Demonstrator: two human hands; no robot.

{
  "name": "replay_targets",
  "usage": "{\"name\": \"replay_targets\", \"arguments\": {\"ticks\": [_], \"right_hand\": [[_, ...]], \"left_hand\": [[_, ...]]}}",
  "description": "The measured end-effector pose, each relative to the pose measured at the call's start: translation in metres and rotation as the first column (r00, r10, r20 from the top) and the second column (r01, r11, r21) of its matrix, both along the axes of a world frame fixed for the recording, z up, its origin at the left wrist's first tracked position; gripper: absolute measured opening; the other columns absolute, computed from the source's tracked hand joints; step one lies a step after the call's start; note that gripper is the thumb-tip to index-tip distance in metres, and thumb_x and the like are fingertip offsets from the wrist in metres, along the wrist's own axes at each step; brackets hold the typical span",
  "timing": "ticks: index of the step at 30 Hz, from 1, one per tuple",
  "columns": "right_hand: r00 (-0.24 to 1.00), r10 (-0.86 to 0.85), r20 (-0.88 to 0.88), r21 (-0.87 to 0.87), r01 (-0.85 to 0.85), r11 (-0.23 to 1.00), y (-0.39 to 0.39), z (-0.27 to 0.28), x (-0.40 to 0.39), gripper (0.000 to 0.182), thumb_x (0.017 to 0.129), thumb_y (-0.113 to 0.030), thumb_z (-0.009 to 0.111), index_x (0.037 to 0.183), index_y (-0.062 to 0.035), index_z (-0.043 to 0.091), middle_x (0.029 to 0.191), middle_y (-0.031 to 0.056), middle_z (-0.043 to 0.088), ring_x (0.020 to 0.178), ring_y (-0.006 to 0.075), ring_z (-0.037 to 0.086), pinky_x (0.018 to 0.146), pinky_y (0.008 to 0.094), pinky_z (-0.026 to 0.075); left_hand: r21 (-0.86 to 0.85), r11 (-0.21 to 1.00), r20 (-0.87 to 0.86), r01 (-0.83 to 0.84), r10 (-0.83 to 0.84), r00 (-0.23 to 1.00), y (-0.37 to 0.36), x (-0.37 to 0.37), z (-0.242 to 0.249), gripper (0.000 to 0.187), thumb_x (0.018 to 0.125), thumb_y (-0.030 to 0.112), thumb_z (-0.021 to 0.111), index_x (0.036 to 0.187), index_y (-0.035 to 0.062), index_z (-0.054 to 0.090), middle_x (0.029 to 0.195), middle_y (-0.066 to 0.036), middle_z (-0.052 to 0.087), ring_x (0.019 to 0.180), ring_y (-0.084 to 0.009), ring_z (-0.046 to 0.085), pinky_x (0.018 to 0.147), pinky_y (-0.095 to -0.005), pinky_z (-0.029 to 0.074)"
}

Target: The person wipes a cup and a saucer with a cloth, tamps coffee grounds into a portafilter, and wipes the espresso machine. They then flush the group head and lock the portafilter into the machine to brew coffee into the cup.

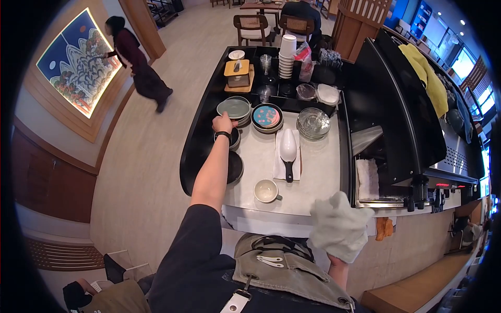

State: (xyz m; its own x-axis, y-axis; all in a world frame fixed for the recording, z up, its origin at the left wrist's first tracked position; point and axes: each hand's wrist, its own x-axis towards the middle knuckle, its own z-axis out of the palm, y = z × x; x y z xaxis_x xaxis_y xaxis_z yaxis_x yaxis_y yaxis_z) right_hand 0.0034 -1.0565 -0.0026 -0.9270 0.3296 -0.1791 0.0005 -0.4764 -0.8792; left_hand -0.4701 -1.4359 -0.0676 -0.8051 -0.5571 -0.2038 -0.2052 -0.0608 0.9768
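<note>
My left hand (224,123) reaches forward across the counter. Its fingers are closed at the near rim of the top grey-green plate (233,107) in a small stack. Just below that hand, partly hidden by my wrist, are dark bowls (235,137). My right hand, mostly covered, holds a pale grey cloth (340,227) at the counter's front edge. Between my arms a cream cup (266,191) stands upright, handle to the right. Behind it, a white scoop (288,148) with a black handle lies on a folded towel (279,169).
A stack of dark dishes with a blue-and-pink top (267,116) and clear glass plates (313,123) stand on the counter. Paper cups (287,55) rise behind. A coffee machine (402,130) borders the right side. A person (138,62) walks at the left.
</note>
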Motion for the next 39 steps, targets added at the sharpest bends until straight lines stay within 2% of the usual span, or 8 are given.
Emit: {"name": "replay_targets", "arguments": {"ticks": [6, 11, 16, 18, 24, 28, 32, 39], "right_hand": [[0.933, 0.007, -0.359, -0.614, -0.242, 0.751, -0.012, 0.063, -0.039, 0.083, 0.099, -0.062, 0.055, 0.161, -0.0109, 0.032, 0.16, 0.01, 0.045, 0.146, 0.0283, 0.042, 0.121, 0.0504, 0.033], [0.937, 0.203, -0.284, 0.21, -0.146, 0.967, -0.049, 0.099, -0.11, 0.071, 0.094, -0.042, 0.065, 0.152, -0.01, 0.043, 0.151, 0.013, 0.051, 0.135, 0.0297, 0.051, 0.114, 0.0487, 0.041], [0.752, 0.642, -0.15, 0.989, 0.125, 0.084, -0.089, 0.146, -0.177, 0.059, 0.08, -0.015, 0.077, 0.137, -0.0149, 0.06, 0.145, 0.0173, 0.055, 0.122, 0.0338, 0.062, 0.104, 0.0448, 0.05], [0.796, 0.598, -0.098, 0.983, -0.017, 0.184, -0.082, 0.158, -0.177, 0.05, 0.08, -0.007, 0.076, 0.128, -0.0123, 0.065, 0.137, 0.017, 0.059, 0.113, 0.0296, 0.066, 0.097, 0.0406, 0.053], [0.87, -0.162, -0.466, 0.313, 0.333, 0.889, -0.087, 0.13, -0.129, 0.014, 0.094, 0.0, 0.064, 0.107, -0.0022, 0.066, 0.093, 0.0024, 0.068, 0.085, 0.0073, 0.062, 0.076, 0.0244, 0.05], [0.839, -0.189, -0.511, 0.47, 0.456, 0.755, -0.05, 0.159, -0.101, 0.01, 0.099, -0.002, 0.062, 0.109, -0.0021, 0.063, 0.094, 0.0017, 0.068, 0.084, 0.0066, 0.06, 0.072, 0.0231, 0.05], [0.695, 0.334, -0.637, 0.771, 0.562, 0.301, 0.03, 0.201, -0.066, 0.031, 0.088, -0.005, 0.075, 0.116, -0.0024, 0.063, 0.097, 0.0121, 0.075, 0.077, 0.0262, 0.076, 0.065, 0.0339, 0.058], [0.605, -0.265, -0.75, 0.217, 0.605, 0.766, 0.05, 0.148, -0.006, 0.049, 0.086, -0.007, 0.07, 0.131, 0.0036, 0.056, 0.124, 0.0174, 0.064, 0.111, 0.0253, 0.065, 0.093, 0.0402, 0.05]], "left_hand": [[-0.303, 0.952, -0.283, -0.044, -0.046, 0.958, 0.005, 0.05, 0.039, 0.03, 0.094, 0.019, 0.062, 0.075, -0.0024, 0.056, 0.069, -0.011, 0.067, 0.06, -0.0198, 0.068, 0.061, -0.0334, 0.058], [-0.56, 0.829, -0.453, -0.003, -0.303, 0.839, 0.018, 0.145, 0.112, 0.027, 0.101, 0.015, 0.061, 0.082, 0.002, 0.047, 0.067, -0.001, 0.049, 0.063, -0.0102, 0.045, 0.056, -0.0312, 0.04], [-0.493, 0.817, -0.578, 0.298, -0.564, 0.59, 0.067, 0.23, 0.14, 0.027, 0.099, 0.009, 0.068, 0.124, 0.0009, 0.063, 0.092, -0.007, 0.071, 0.083, -0.0155, 0.068, 0.074, -0.0297, 0.052], [-0.817, 0.536, -0.486, 0.213, -0.838, 0.249, 0.078, 0.247, 0.165, 0.041, 0.087, 0.01, 0.079, 0.124, -0.003, 0.065, 0.111, -0.011, 0.075, 0.099, -0.0194, 0.073, 0.088, -0.0327, 0.054], [-0.335, 0.904, -0.76, 0.265, -0.425, 0.491, 0.16, 0.306, 0.214, 0.028, 0.101, 0.017, 0.07, 0.116, -0.007, 0.068, 0.108, -0.009, 0.073, 0.097, -0.0139, 0.067, 0.089, -0.0265, 0.052], [0.037, 0.978, -0.858, 0.206, -0.074, 0.508, 0.224, 0.338, 0.207, 0.031, 0.106, 0.022, 0.065, 0.117, -0.0064, 0.065, 0.107, -0.01, 0.07, 0.091, -0.0148, 0.064, 0.085, -0.0271, 0.05], [-0.391, 0.719, -0.711, 0.575, -0.633, 0.308, 0.213, 0.354, 0.237, 0.026, 0.104, 0.016, 0.064, 0.119, -0.005, 0.067, 0.097, -0.011, 0.073, 0.082, -0.0131, 0.062, 0.072, -0.0268, 0.048], [0.074, 0.854, -0.853, 0.516, -0.214, 0.476, 0.313, 0.432, 0.211, 0.045, 0.111, 0.038, 0.052, 0.131, -0.0008, 0.056, 0.123, -0.015, 0.067, 0.107, -0.024, 0.067, 0.094, -0.0411, 0.056]]}}
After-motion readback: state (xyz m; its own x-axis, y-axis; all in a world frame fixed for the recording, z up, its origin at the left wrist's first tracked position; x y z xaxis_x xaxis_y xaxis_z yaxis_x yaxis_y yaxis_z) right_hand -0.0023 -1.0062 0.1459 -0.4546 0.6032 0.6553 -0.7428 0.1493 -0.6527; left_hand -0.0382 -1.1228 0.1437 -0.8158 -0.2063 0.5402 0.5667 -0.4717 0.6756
